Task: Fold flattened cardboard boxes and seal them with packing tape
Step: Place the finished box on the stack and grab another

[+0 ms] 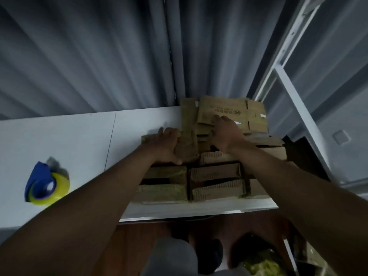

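**A:** What lies on the table (79,140), starting from the left?

**B:** One tape dispenser (42,182), blue, holding one yellow roll. It sits alone near the left edge of the white table, well apart from everything else, and it is a little blurred.

**A:** And further right?

**B:** The cardboard. At the front, near the table's edge, stand folded boxes (215,182) side by side with their top flaps open; I count two plainly, and part of a third on the right behind the right forearm. Behind them rises a stack of flattened boxes (223,112) against the grey corrugated wall; the sheets overlap too much to count. The top sheet has printed lettering, too blurred to read.

**A:** How many hands, and what do they do?

**B:** Two bare hands, both arms stretched forward. The left hand (167,144) grips a small brown piece of cardboard (187,148) at the left of the stack, fingers curled over its far side, thumb along its near edge. The right hand (227,134) rests palm down on the stack, fingers curled round the edge of a sheet.
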